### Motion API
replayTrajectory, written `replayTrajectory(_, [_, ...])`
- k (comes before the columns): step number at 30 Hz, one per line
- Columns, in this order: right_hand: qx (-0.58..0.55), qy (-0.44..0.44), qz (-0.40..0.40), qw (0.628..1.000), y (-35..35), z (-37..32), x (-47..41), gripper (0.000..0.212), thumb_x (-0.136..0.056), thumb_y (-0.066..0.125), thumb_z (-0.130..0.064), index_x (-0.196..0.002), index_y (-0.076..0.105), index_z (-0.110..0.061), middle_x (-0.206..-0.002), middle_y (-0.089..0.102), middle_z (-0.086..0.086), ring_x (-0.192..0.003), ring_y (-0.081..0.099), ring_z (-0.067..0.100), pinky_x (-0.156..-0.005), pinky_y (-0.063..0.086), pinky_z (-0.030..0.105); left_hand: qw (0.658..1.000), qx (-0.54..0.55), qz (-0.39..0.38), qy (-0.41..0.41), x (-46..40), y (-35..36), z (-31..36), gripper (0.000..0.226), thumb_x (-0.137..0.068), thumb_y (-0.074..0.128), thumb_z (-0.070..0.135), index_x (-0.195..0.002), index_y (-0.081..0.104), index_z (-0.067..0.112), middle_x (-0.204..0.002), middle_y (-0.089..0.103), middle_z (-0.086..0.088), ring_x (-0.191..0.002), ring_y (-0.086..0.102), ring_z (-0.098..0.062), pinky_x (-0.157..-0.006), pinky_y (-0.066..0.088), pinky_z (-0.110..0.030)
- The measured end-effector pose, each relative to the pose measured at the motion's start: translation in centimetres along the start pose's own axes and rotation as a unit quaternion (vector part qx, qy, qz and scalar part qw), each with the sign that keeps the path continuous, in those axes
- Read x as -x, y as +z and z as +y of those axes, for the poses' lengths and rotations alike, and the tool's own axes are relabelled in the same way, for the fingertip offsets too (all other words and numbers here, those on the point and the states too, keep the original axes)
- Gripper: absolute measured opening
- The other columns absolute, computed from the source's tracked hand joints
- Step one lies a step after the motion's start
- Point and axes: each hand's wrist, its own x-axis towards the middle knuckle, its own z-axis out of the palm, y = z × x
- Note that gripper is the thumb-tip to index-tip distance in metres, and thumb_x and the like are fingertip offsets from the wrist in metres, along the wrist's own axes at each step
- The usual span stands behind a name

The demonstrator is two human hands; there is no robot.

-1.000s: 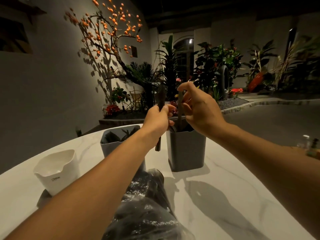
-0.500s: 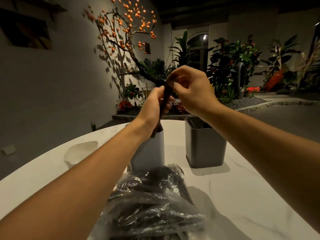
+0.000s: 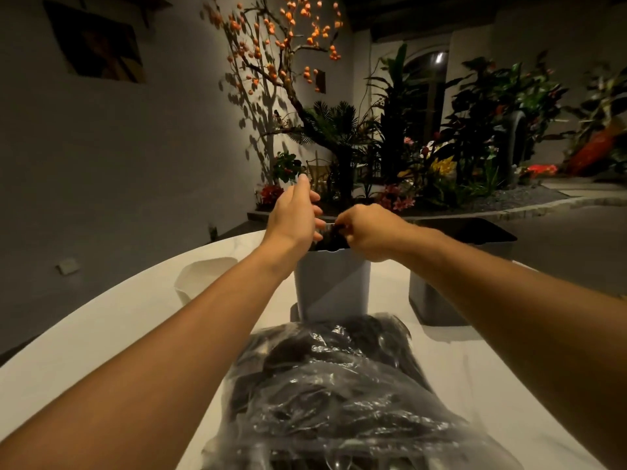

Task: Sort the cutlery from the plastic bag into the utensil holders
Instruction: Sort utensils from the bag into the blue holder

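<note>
Grey holder (image 3: 330, 288) rim: right hand (image 3: 369, 232) seemingly pinching dark cutlery; left hand (image 3: 293, 217) open.

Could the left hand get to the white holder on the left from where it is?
Probably yes. The left hand is open above the light grey holder, and only bare table lies between it and the white holder.

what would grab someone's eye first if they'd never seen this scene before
Probably the two bare arms reaching out over the white table, with the left hand open and the right hand pinching a dark piece of cutlery over the light grey holder. Nearest the camera lies the crinkled plastic bag of dark cutlery, and behind stands a branch tree with orange fruits against the wall.
</note>
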Motion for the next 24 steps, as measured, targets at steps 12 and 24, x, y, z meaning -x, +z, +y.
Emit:
replayTrajectory(12, [-0.006, 0.010, 0.163, 0.987, -3.0, 0.3, 5.3, 0.029, -0.093, 0.059, -0.010, -0.118, 0.065, -0.023, -0.118, 0.055, 0.001, -0.106, 0.055, 0.024, -0.089, 0.052, 0.041, 0.999, -0.026, 0.043, 0.002, 4.7, -2.5, 1.6, 0.044, -0.108, 0.025, 0.041, -0.102, 0.058, 0.012, -0.088, 0.058, -0.007, -0.079, 0.059, -0.020, -0.071, 0.053, -0.038])
replayTrajectory(24, [-0.101, -0.080, 0.031, 0.991, -3.0, -3.4, 16.4, 0.011, -0.094, 0.060, -0.015, -0.097, 0.071, -0.016, -0.086, 0.068, -0.005, -0.076, 0.065, 0.009, -0.070, 0.057, 0.026, 0.997, -0.074, -0.035, -0.006, 17.7, -4.9, 1.5, 0.046, -0.107, 0.037, 0.027, -0.077, 0.061, 0.002, -0.056, 0.061, -0.010, -0.050, 0.056, -0.025, -0.047, 0.051, -0.032])
